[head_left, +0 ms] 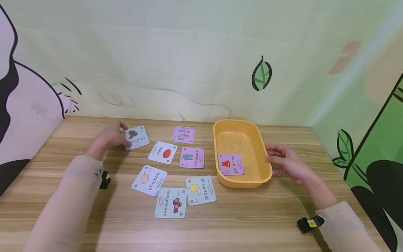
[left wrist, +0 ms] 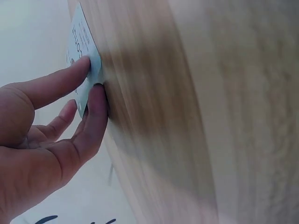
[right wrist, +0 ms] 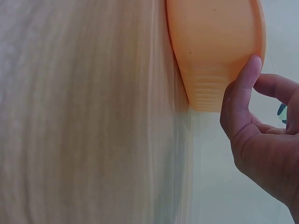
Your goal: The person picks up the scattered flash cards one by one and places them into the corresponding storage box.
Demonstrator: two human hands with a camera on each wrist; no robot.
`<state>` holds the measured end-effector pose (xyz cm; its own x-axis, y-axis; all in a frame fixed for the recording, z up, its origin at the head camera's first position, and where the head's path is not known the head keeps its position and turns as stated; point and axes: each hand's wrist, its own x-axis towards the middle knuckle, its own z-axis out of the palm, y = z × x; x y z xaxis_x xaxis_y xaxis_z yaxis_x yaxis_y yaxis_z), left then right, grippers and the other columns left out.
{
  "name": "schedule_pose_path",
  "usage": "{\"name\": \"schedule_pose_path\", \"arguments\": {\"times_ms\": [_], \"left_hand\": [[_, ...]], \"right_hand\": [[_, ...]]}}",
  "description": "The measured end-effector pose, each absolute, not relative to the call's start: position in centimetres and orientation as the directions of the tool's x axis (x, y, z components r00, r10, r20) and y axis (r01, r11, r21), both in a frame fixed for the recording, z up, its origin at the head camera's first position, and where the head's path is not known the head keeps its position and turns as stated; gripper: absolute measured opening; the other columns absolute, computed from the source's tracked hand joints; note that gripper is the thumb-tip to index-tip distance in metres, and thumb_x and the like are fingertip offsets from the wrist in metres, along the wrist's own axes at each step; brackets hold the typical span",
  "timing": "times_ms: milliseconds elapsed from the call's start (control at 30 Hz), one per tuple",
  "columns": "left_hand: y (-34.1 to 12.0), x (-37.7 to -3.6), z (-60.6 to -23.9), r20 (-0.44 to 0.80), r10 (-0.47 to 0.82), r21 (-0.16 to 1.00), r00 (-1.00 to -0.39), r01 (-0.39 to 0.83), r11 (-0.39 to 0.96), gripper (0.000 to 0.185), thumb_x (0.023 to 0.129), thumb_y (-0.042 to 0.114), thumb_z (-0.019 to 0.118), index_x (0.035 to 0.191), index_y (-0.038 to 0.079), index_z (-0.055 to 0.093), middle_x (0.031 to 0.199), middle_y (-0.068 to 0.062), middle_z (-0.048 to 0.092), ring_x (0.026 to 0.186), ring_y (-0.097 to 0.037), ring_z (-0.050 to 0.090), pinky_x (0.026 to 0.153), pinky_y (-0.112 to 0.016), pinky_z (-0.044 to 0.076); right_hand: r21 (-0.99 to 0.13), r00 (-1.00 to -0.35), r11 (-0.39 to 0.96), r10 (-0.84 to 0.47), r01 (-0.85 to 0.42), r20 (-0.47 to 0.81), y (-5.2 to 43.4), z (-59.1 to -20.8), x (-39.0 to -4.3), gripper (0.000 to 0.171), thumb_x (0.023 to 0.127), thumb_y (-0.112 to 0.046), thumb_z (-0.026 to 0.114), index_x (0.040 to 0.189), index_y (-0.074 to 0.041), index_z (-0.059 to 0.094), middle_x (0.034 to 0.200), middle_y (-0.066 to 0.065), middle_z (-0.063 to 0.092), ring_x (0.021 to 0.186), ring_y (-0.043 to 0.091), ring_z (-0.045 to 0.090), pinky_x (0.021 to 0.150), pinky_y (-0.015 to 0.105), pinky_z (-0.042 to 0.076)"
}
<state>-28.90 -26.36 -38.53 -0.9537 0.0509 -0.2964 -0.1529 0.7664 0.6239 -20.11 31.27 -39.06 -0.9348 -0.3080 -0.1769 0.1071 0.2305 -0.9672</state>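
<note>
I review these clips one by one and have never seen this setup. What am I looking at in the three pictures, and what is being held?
No machine here: a person works with two bare hands. The wide picture comes from a camera on the head; the two close ones from cameras on each wrist. On the wooden table lie picture cards and a yellow plastic tray with a pink pajamas card inside. The left hand pinches the pale blue coconut card between finger and thumb; the left wrist view shows this close up. The right hand rests at the tray's right rim, its thumb touching the tray.
</note>
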Motion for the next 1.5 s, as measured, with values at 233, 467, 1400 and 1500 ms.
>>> {"name": "schedule_pose_path", "arguments": {"times_ms": [233,467,1400,1500], "left_hand": [[-27.0,-28.8,-38.7,-0.303,0.058,0.702,-0.951,-0.182,0.688,0.059,0.09,-0.003,0.07,0.139,-0.009,0.038,0.127,-0.033,0.046,0.103,-0.037,0.054,0.085,-0.04,0.053],[-27.3,-28.5,-38.8,-0.301,0.088,0.78,-0.95,-0.192,0.595,0.055,0.093,-0.008,0.066,0.14,-0.01,0.036,0.126,-0.033,0.046,0.098,-0.032,0.059,0.078,-0.032,0.059],[-25.6,-26.0,-37.8,-0.171,0.2,0.935,-0.965,-0.095,0.34,0.061,0.092,-0.013,0.066,0.144,-0.009,0.036,0.123,-0.024,0.043,0.098,-0.026,0.06,0.089,-0.037,0.059],[-24.8,-25.6,-37.6,-0.168,0.198,0.937,-0.966,-0.094,0.337,0.061,0.092,-0.012,0.067,0.145,-0.007,0.037,0.124,-0.024,0.043,0.101,-0.029,0.058,0.09,-0.04,0.058]], "right_hand": [[-0.968,-0.934,0.227,-0.309,0.108,-0.177,31.3,-39.1,-20.2,0.06,0.104,-0.009,0.057,0.15,0.015,0.029,0.129,0.025,0.052,0.096,0.015,0.066,0.069,0.034,0.061],[-0.968,-0.934,0.229,-0.311,0.102,-0.173,31.3,-39.1,-20.2,0.059,0.104,-0.009,0.057,0.149,0.016,0.029,0.124,0.02,0.054,0.095,0.015,0.066,0.069,0.034,0.061],[-0.969,-0.936,0.226,-0.307,0.102,-0.171,31.2,-39.2,-20.2,0.06,0.103,-0.009,0.059,0.149,0.016,0.029,0.127,0.023,0.054,0.096,0.016,0.066,0.069,0.034,0.061],[-0.969,-0.937,0.222,-0.303,0.106,-0.172,31.2,-39.2,-20.2,0.06,0.103,-0.008,0.059,0.149,0.016,0.03,0.127,0.023,0.054,0.096,0.016,0.066,0.069,0.033,0.061]]}}
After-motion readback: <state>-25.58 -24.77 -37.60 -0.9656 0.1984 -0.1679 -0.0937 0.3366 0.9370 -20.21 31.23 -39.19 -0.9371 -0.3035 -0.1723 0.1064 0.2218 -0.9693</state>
